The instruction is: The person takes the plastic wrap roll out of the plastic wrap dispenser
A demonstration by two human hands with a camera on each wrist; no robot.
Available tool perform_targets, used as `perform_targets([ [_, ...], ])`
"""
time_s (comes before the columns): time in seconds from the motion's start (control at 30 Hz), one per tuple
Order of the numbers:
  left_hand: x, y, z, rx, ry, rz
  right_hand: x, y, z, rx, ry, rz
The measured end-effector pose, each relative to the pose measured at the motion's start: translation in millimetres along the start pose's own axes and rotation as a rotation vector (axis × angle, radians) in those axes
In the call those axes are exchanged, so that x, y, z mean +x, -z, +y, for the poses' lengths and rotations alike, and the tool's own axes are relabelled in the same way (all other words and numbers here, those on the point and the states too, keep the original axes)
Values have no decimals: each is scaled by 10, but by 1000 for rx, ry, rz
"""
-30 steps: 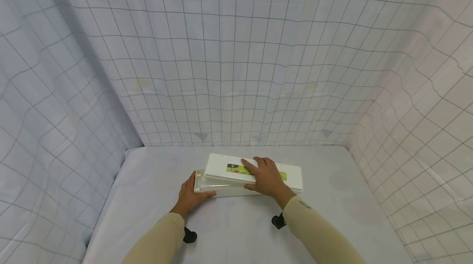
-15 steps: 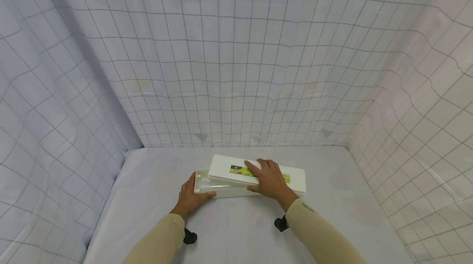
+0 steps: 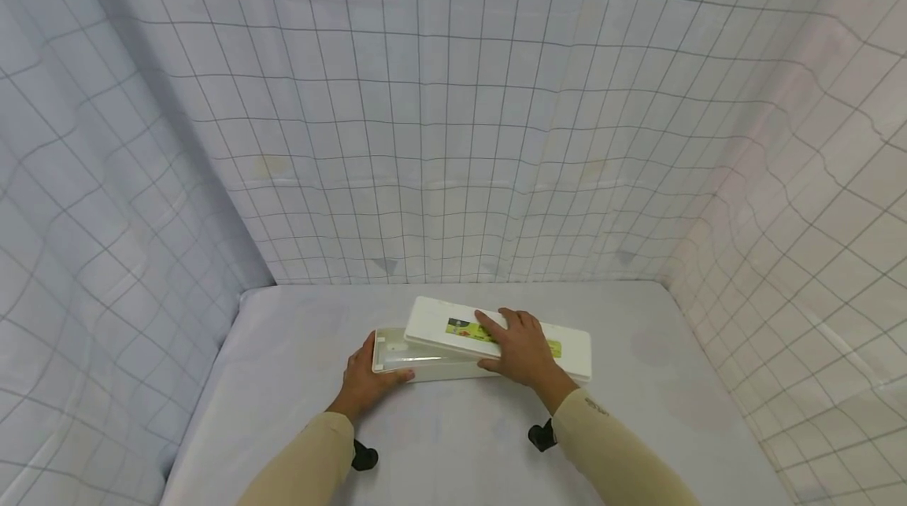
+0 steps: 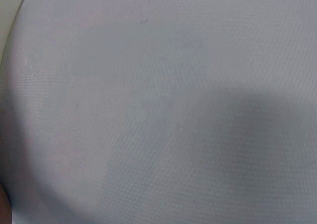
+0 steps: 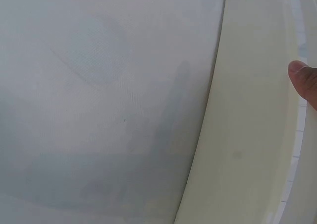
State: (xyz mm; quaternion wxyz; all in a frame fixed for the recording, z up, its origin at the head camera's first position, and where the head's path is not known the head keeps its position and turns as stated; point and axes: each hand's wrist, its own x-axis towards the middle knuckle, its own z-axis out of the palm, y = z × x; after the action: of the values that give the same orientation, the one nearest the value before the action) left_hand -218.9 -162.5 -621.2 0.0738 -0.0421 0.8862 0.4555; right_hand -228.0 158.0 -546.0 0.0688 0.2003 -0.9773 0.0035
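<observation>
A long white plastic box [image 3: 446, 371] lies on the white-covered table in the head view, its left end uncovered and a shiny clear strip showing inside. My left hand [image 3: 364, 382] grips that end, thumb along the front wall. Over the rest of the box a white lid [image 3: 431, 319] with a yellow-green label sits askew, jutting past the right end. My right hand [image 3: 523, 350] holds the lid, fingers spread across its top and thumb at the near edge. The right wrist view shows the box's front wall [image 5: 242, 110] and my thumb [image 5: 303, 79] above it.
White grid-patterned curtains [image 3: 453, 136] enclose the table [image 3: 453, 451] at the back and both sides. A black wrist mount [image 3: 364, 456] shows beside the left sleeve, another mount [image 3: 542, 436] beside the right sleeve. The left wrist view is mostly tablecloth [image 4: 148, 110].
My right hand has slid the lid a little to the right and toward me, baring more of the box's left end. The left hand has stayed in place.
</observation>
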Motion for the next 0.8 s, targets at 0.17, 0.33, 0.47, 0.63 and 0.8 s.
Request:
perform_targets([
  [0.17,-19,13,13,-5,-5,2,-47,-9,51,3,-34,9],
  [0.33,-29,19,28,-15,-10,-1,-87,2,107,36,-71,4],
  [0.47,-25,16,29,-15,-6,-4,-118,17,140,42,-97,-1],
  [0.63,-18,10,16,-7,-1,-3,-161,32,166,60,-119,15],
  [0.8,-10,1,-3,-10,7,-2,-199,45,201,56,-126,50],
])
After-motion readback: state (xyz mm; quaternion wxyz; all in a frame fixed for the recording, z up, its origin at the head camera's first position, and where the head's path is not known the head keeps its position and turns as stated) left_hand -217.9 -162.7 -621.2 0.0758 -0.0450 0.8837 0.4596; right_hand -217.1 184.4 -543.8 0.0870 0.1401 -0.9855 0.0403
